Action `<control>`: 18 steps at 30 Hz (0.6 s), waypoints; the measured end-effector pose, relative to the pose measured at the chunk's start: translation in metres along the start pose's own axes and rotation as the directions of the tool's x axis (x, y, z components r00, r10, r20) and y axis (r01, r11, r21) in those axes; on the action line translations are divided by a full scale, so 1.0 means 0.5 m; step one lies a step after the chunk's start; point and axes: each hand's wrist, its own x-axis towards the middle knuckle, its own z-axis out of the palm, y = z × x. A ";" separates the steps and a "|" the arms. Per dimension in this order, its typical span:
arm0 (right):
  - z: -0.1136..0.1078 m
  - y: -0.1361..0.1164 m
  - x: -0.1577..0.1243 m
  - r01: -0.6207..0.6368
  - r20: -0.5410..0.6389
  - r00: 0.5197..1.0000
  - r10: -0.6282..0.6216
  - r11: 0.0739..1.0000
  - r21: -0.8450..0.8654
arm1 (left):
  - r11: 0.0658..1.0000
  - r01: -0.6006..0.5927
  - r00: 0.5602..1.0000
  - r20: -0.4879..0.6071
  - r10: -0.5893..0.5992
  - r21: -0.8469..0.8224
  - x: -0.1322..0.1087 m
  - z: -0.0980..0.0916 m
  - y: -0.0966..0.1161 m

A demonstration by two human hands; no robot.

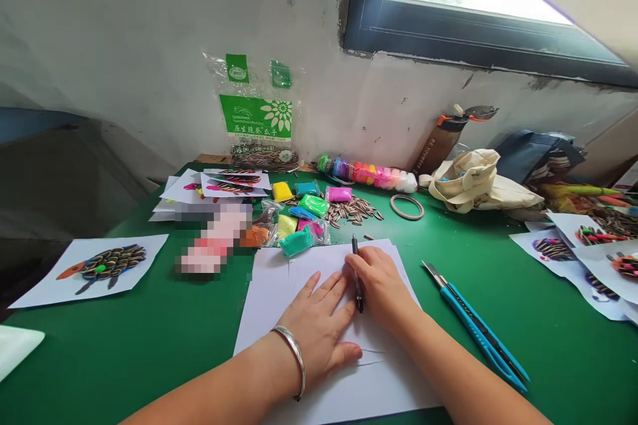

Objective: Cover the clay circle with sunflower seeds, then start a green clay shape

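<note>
White paper sheets (393, 372) lie stacked on the green table in front of me, with a few short lines on the top one. My left hand (321, 325) rests flat on the paper, fingers spread, a silver bangle at its wrist. Against its fingertips, my right hand (381, 279) grips a black pen (355, 272) between thumb and fingers. The pen stands nearly upright in the view; its tip side is partly hidden by the hand. To the right of the paper lies a blue utility knife (478, 329) with its blade end pointing away from me.
Colored clay packets (314, 204) and loose sunflower seeds (353, 210) sit beyond the paper, before a seed bag (259, 119). A tape ring (407, 206), cloth bag (466, 179) and bottle (441, 139) stand back right. Seed pictures (112, 269) lie left, others (558, 252) right.
</note>
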 end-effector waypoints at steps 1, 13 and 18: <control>0.000 -0.002 0.000 -0.009 0.000 1.000 0.009 0.999 -0.030 | 1.000 0.021 1.000 0.016 -0.021 -0.003 -0.001 0.002 0.000; -0.007 -0.001 0.003 -0.047 -0.007 0.999 0.047 0.996 -0.082 | 0.992 0.101 0.995 -0.014 -0.100 0.081 -0.019 0.034 -0.003; 0.000 0.033 0.012 -0.029 -0.064 0.997 0.034 0.996 0.084 | 0.988 0.109 0.983 -0.157 -0.091 0.107 -0.021 0.042 -0.030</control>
